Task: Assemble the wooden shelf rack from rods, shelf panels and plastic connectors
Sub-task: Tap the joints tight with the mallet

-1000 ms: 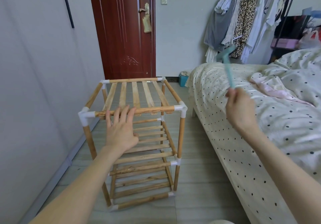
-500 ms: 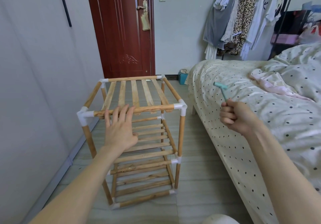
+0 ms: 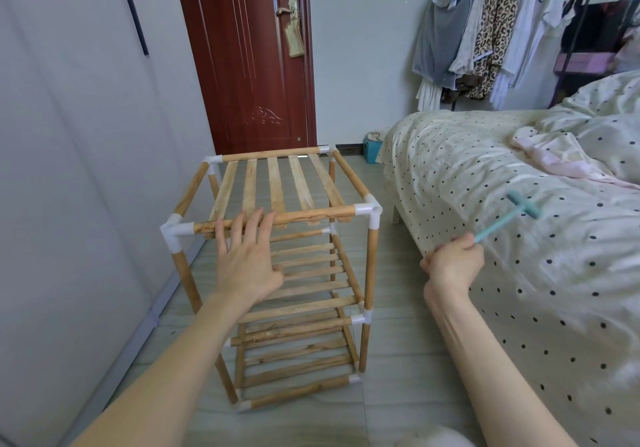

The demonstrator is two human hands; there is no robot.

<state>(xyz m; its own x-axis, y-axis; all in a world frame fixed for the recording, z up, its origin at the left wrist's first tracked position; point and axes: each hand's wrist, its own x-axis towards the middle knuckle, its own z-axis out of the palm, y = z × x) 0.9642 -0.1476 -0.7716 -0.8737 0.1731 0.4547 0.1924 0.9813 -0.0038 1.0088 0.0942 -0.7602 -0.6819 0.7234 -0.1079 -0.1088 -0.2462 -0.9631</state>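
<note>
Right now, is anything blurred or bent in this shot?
Head view: the teal hammer in the right hand is smeared by motion; the rack under the left hand stays sharp; the door leans from wide-angle distortion.

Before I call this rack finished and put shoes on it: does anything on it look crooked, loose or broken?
Mostly sound: the rack stands upright with white connectors at the corners I can see. One oddity: near the lower front rail, a rough, splintery-looking slat lies at a slight angle to its neighbours. The left hand rests on the top rail; the right hand holds a small mallet.
</note>
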